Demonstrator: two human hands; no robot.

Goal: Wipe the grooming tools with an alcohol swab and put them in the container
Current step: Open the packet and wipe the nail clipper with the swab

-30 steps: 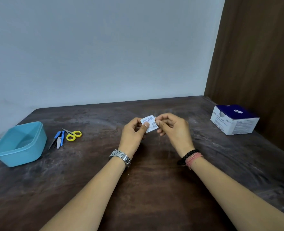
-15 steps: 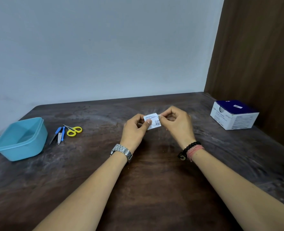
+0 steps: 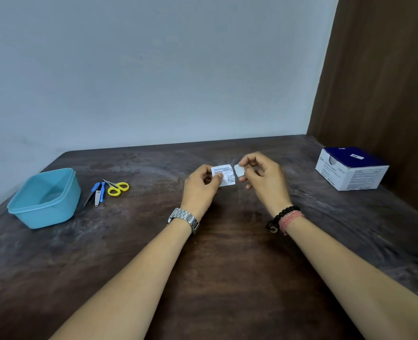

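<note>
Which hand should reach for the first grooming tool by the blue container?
Left, probably. The left hand is nearer the tools and pinches only the wrapper, while the right hand pinches the swab.

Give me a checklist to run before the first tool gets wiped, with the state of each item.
1. Swab out of its packet: ok. The right hand pinches the white swab just clear of the torn packet.
2. Packet under control: ok, the left hand holds it.
3. A hand free to pick up a tool: not ok, both are occupied; the packet must be put down first.
4. Tools within view: ok. Yellow scissors and the blue-handled tools lie beside the container.
5. Container open: ok, no lid on it.
6. Swab moist: cannot tell.
</note>
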